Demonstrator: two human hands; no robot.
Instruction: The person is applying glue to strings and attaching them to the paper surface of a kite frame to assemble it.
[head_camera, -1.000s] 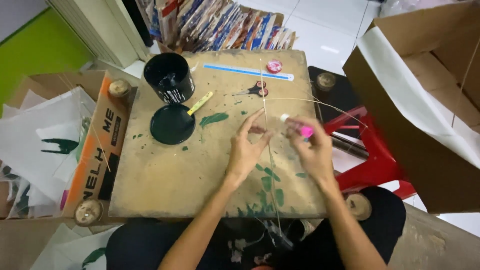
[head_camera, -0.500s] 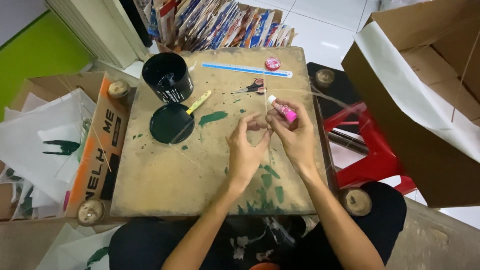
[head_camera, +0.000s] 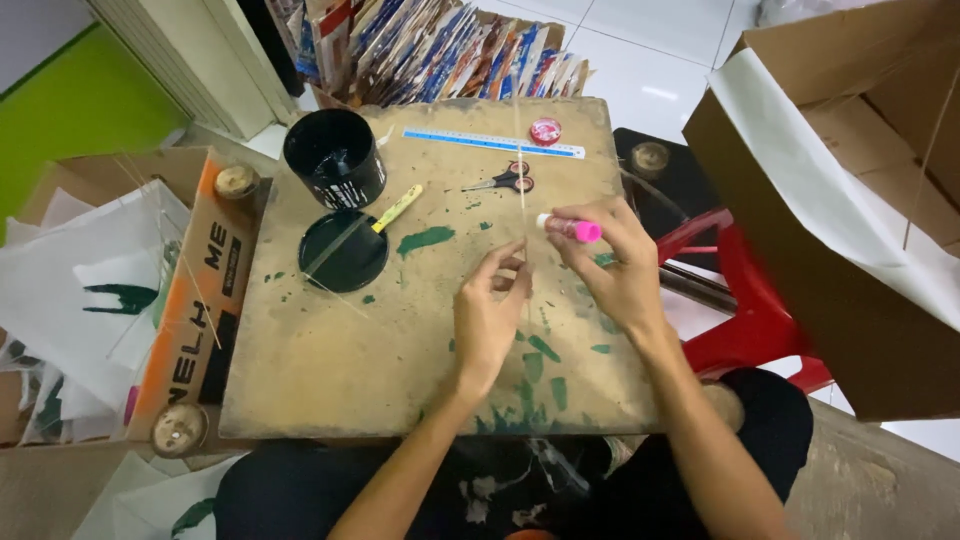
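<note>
My right hand (head_camera: 620, 270) grips a pink glue stick (head_camera: 570, 228) with its white tip pointing left, over the right half of a paint-stained wooden board (head_camera: 330, 370). My left hand (head_camera: 488, 315) pinches a thin pale stick (head_camera: 521, 150) just left of the glue tip. The stick runs straight away from me toward the board's far edge. Both hands hover close together above green paint smears.
A black paint bucket (head_camera: 335, 157) and its round lid (head_camera: 343, 250) with a yellow-handled brush (head_camera: 397, 208) lie at the far left. Scissors (head_camera: 505, 182), a blue ruler (head_camera: 490, 142) and a pink tape roll (head_camera: 545, 130) lie at the far edge. Cardboard boxes flank both sides; a red stool (head_camera: 745, 300) stands right.
My hands have drawn together and shifted slightly toward the board's middle. The glue stick's tip has come against the thin stick, which now points straight away.
</note>
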